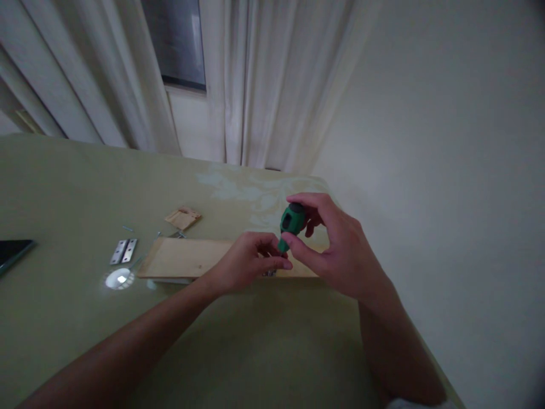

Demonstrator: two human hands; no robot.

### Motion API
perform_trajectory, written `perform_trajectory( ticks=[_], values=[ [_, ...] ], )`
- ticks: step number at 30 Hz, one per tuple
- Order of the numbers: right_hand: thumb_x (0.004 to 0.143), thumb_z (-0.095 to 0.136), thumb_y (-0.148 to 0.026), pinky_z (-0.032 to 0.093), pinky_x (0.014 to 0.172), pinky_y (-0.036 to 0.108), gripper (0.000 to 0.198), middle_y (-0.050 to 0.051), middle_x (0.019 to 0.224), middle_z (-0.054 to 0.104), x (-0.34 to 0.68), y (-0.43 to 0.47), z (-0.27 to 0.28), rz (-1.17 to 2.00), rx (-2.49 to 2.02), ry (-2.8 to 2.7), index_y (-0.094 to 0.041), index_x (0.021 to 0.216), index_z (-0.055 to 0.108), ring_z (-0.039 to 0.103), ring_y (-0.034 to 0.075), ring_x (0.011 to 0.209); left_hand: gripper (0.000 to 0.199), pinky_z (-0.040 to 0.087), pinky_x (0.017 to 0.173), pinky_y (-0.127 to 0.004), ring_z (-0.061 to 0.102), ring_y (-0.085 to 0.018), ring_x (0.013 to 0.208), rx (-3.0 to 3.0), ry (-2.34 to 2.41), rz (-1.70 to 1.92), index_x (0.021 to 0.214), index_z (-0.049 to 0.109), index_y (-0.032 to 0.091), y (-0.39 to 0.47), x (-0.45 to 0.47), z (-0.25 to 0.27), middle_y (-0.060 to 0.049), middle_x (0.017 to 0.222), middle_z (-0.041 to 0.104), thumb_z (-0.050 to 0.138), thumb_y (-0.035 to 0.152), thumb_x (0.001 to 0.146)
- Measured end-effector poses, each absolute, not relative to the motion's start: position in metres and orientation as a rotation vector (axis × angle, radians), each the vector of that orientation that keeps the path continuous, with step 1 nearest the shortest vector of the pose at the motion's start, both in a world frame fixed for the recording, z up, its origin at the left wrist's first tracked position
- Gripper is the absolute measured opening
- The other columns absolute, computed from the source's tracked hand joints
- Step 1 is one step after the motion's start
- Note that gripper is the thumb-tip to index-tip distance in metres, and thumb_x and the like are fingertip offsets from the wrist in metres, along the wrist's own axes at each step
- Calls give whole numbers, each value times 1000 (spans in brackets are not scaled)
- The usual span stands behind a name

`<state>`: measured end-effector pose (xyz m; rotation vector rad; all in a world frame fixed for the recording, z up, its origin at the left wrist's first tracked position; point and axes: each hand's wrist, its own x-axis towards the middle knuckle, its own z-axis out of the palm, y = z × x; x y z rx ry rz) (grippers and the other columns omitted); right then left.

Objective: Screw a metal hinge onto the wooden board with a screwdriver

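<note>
My right hand grips a short green screwdriver with a black end cap. The screwdriver is tilted, its tip pointing down toward the wooden board. Over the board, my left hand is closed in a pinch beside the screwdriver's tip. Whatever lies between its fingertips is too small and too hidden to name. Below those fingers a bit of shiny metal shows at the board's near edge, mostly covered by the hand.
Left of the board lie a silver hinge and a small screw. Several screws rest behind the board, near a small wood piece. A dark flat device is at the far left. A wall borders the table's right side.
</note>
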<state>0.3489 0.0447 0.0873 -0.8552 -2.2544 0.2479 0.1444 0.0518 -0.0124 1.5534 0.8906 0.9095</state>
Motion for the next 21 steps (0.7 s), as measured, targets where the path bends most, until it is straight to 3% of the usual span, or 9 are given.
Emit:
perform_trajectory(
  ticks=[4, 9, 12, 14, 17, 21],
  values=[
    [95, 69, -14, 63, 93, 39, 59, 9, 141, 71, 348, 45, 87, 223, -819, -2266, -28, 150, 54, 72, 23, 109, 21, 55, 78, -29, 72, -19, 86, 1648, 779, 853, 99, 83, 17, 53, 142, -9, -6, 96, 84, 75, 36, 96],
    [99, 74, -21, 63, 84, 35, 48, 6, 129, 75, 348, 45, 86, 263, -850, -2237, -28, 144, 57, 72, 19, 93, 24, 51, 69, -27, 67, -17, 74, 1588, 873, 899, 85, 81, 16, 53, 143, -10, -3, 79, 78, 84, 39, 88],
    [96, 61, -11, 62, 97, 38, 51, 7, 132, 72, 348, 44, 87, 283, -804, -2256, -27, 144, 56, 72, 21, 109, 21, 51, 73, -27, 68, -17, 79, 1608, 787, 848, 92, 82, 17, 52, 144, -10, -3, 87, 80, 79, 38, 93],
    [96, 63, -13, 60, 104, 42, 52, 8, 136, 71, 348, 44, 88, 264, -789, -2264, -27, 146, 56, 72, 24, 118, 22, 50, 72, -27, 66, -16, 77, 1638, 780, 867, 91, 83, 17, 51, 144, -10, -3, 85, 80, 75, 37, 96],
    [98, 76, -22, 63, 100, 41, 47, 6, 128, 75, 348, 44, 87, 221, -843, -2236, -29, 142, 59, 75, 24, 111, 21, 47, 67, -26, 63, -15, 70, 1612, 862, 923, 83, 80, 17, 51, 145, -10, -1, 74, 76, 81, 36, 90],
    [98, 70, -13, 64, 96, 39, 50, 5, 131, 74, 348, 46, 85, 224, -831, -2201, -31, 143, 59, 77, 21, 105, 18, 51, 75, -27, 69, -18, 83, 1646, 793, 869, 92, 82, 17, 50, 144, -9, -3, 88, 81, 80, 35, 93]
  ],
)
